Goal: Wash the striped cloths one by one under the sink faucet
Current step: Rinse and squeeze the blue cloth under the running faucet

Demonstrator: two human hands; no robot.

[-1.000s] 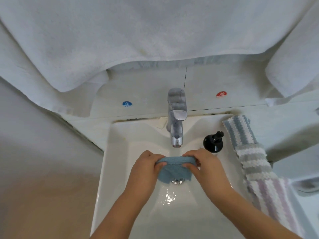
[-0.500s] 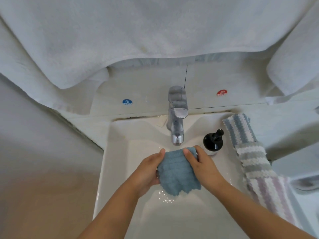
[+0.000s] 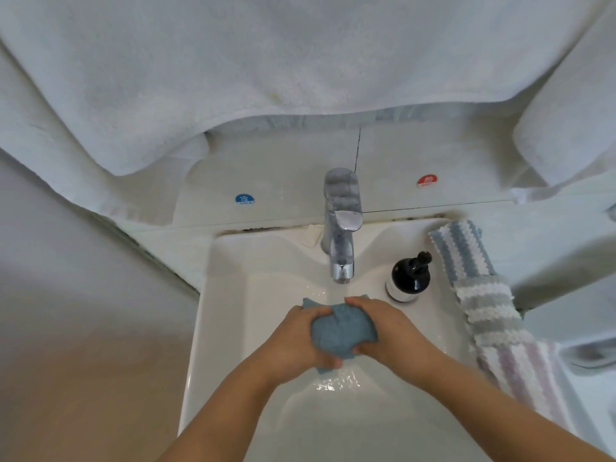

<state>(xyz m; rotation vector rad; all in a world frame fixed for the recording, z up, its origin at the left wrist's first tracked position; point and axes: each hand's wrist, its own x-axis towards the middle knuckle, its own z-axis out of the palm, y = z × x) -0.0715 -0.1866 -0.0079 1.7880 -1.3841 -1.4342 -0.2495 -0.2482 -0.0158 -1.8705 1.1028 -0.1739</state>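
Observation:
A wet blue cloth is bunched between my two hands over the white sink, just below the chrome faucet. My left hand grips its left side with curled fingers. My right hand grips its right side, thumb under the bundle. Water glistens in the basin beneath the cloth. On the sink's right rim lie three striped cloths in a row: a blue-and-white one, a grey-and-white one and a pink-and-white one.
A black soap dispenser bottle stands right of the faucet spout. Large white towels hang overhead across the wall. Blue cold and red hot stickers mark the ledge behind the faucet.
The blue cloth hung flat between my hands; both hands have now squeezed it into a tight bundle and drawn closer together, slightly lower in the basin.

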